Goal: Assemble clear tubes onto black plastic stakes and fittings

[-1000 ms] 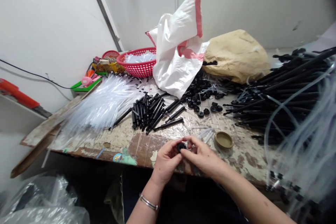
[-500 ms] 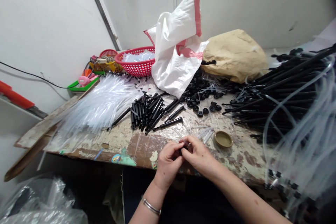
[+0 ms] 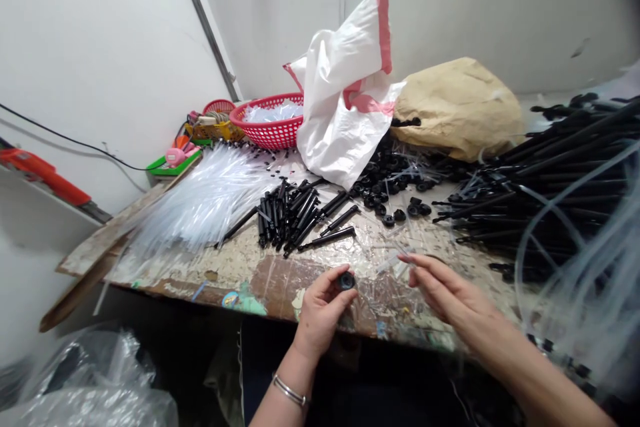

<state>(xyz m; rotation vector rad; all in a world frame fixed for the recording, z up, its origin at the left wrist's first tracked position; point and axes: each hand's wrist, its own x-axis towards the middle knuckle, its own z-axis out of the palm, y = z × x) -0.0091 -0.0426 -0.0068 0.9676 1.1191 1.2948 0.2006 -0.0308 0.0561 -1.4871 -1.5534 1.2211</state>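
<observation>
Between the thumb and fingers of my left hand (image 3: 323, 310), a small round black cap (image 3: 346, 280) is held with its hollow side facing up toward me. My right hand (image 3: 445, 290) is apart from it, over the table to the right, its fingers drawn together near some short clear tubes (image 3: 395, 260). Something thin and pale seems to show at those fingertips, too small to name. A pile of short black tubes (image 3: 287, 213) lies beyond my left hand. Loose black caps (image 3: 390, 203) are scattered behind the clear tubes.
Long clear tubes (image 3: 195, 200) lie in a bundle at left. A white sack (image 3: 340, 107) stands beside a red basket (image 3: 270, 130) and a tan bag (image 3: 455, 107). Long black rods (image 3: 560, 180) and hanging clear tubing (image 3: 585, 273) crowd the right. The worn table's front edge (image 3: 200, 297) is near me.
My hands were together over the black piece and have parted. My right hand has moved right and now covers the small round dish. My left hand keeps the cap.
</observation>
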